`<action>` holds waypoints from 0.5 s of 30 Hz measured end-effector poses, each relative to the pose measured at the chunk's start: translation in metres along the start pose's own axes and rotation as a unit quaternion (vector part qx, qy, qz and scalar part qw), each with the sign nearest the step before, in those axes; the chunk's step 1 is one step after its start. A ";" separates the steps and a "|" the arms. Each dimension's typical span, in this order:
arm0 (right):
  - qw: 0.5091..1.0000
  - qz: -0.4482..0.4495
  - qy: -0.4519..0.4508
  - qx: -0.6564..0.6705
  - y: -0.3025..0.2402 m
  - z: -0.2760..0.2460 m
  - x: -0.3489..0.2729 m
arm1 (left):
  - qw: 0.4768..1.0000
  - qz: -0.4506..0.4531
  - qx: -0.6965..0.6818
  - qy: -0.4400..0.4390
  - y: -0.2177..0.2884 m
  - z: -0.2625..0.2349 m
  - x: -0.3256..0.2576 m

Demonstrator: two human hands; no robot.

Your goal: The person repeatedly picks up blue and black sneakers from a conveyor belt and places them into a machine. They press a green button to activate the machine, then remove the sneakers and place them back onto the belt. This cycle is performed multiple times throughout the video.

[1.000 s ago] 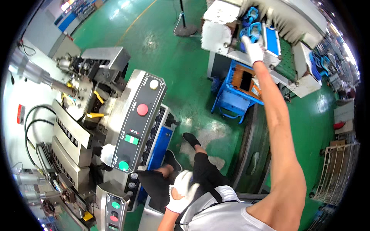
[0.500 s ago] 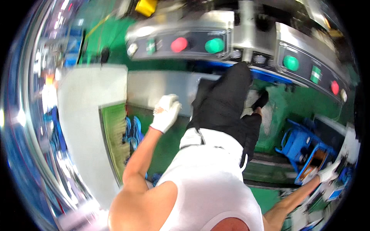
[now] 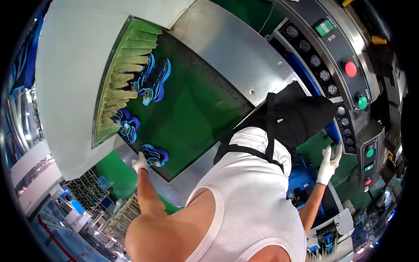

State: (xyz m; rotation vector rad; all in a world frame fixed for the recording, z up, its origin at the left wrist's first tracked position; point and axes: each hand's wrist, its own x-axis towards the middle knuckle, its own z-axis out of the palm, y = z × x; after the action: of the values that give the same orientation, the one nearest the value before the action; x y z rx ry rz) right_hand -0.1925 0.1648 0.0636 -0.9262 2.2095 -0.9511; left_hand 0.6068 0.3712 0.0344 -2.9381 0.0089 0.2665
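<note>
My left hand, in a white glove, is at the near end of a green conveyor belt. Its fingers are spread against the left end of a dark blue sneaker with a bright blue sole; a firm hold does not show. Farther up the belt lie another pair of such sneakers and a third pair, partly under the green fringe curtain. Out to the right, my gloved right hand is open with nothing in it, fingers apart, below the machine's gauges.
A pale machine housing stands over the belt's left side. A metal plate borders the far side. Control panels with red and green buttons and round gauges line the right. A blue frame stands near my right arm.
The view has turned toward the belt, bringing the sneakers into sight. My left hand has come to the nearest sneaker. My right hand now appears nearer the control panels.
</note>
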 end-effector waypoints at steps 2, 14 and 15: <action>0.992 -0.008 -0.034 -0.124 -0.021 -0.008 0.021 | 0.988 -0.063 -0.115 -0.085 -0.013 0.032 -0.028; 0.955 -0.199 -0.170 -0.136 -0.122 0.038 0.064 | 0.965 0.172 -0.170 -0.098 0.092 -0.003 -0.097; 0.966 -0.156 -0.184 -0.098 -0.126 0.044 0.056 | 0.943 0.282 -0.163 -0.070 0.110 0.005 -0.107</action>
State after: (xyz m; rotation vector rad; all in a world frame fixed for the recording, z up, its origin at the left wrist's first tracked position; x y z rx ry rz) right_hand -0.1493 0.0405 0.1230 -1.4475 1.8948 -0.6321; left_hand 0.4983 0.2629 0.0278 -3.1598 0.8759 0.6073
